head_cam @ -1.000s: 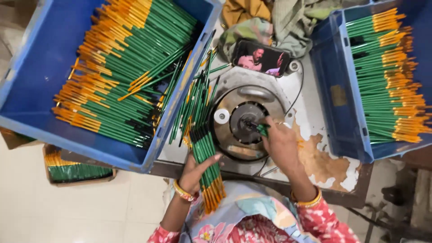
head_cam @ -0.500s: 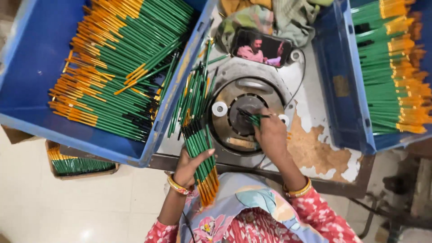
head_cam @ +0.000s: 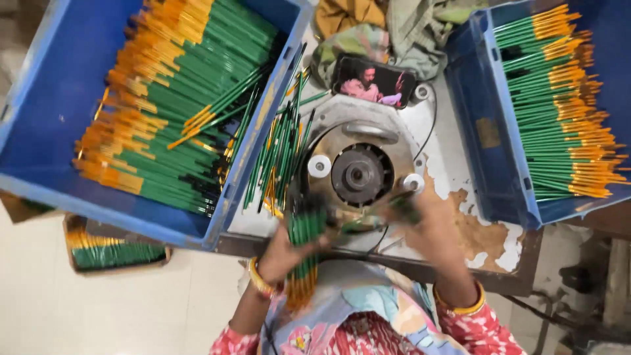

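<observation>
My left hand (head_cam: pixel 281 253) grips a bundle of green pencils (head_cam: pixel 303 244) with orange ends, held upright against the table's near edge. My right hand (head_cam: pixel 428 230) is blurred just in front of the round metal machine (head_cam: pixel 358 174). Its fingers are closed on what looks like a single green pencil (head_cam: pixel 402 208), smeared by motion. Loose green pencils (head_cam: pixel 279 154) lie between the machine and the left blue crate (head_cam: pixel 39 105).
The left crate holds a large heap of green and orange pencils (head_cam: pixel 177 98). A second blue crate (head_cam: pixel 488 135) on the right holds more. A phone (head_cam: pixel 373 82) leans behind the machine, with cloths (head_cam: pixel 394 26) beyond it. A small box of pencils (head_cam: pixel 115 253) sits on the floor.
My right hand has pulled back from the centre of the machine toward the near edge with the pencil and now blurs. My left hand still holds the bundle.
</observation>
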